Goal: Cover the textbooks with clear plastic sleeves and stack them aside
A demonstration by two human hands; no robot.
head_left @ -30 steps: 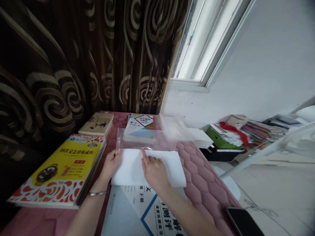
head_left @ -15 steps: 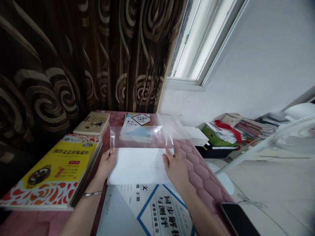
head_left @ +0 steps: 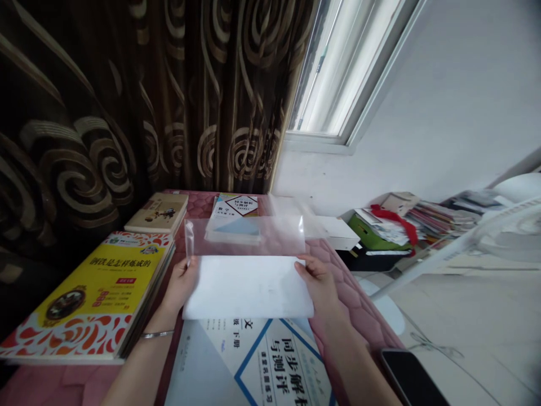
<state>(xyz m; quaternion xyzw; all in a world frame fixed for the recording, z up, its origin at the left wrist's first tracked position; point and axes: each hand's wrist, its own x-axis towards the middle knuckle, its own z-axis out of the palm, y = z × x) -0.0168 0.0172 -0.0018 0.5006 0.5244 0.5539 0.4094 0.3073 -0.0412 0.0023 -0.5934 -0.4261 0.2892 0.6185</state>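
Observation:
A clear plastic book cover [head_left: 245, 237] with a white lower part [head_left: 249, 287] is stretched level between my hands. My left hand [head_left: 182, 281] pinches its left edge between thumb and fingers; a thin bracelet is on that wrist. At the right edge, my right hand [head_left: 318, 282] grips it the same way. Beneath the white part lies a large white and blue workbook [head_left: 249, 366], its upper end hidden. Through the transparent upper strip, a smaller workbook [head_left: 234, 217] shows at the far end of the table.
A stack topped by a yellow book [head_left: 114, 270] stands left, with a tan book [head_left: 158, 211] behind it. More clear plastic [head_left: 291, 214] lies at the far right of the pink padded table surface [head_left: 333, 293]. A phone [head_left: 409, 378] rests near the right edge. A white fan [head_left: 465, 242] stands beyond.
My right hand has moved slightly right and now pinches the cover's right edge, where its fingers lay on the white part before. The cover is spread wider.

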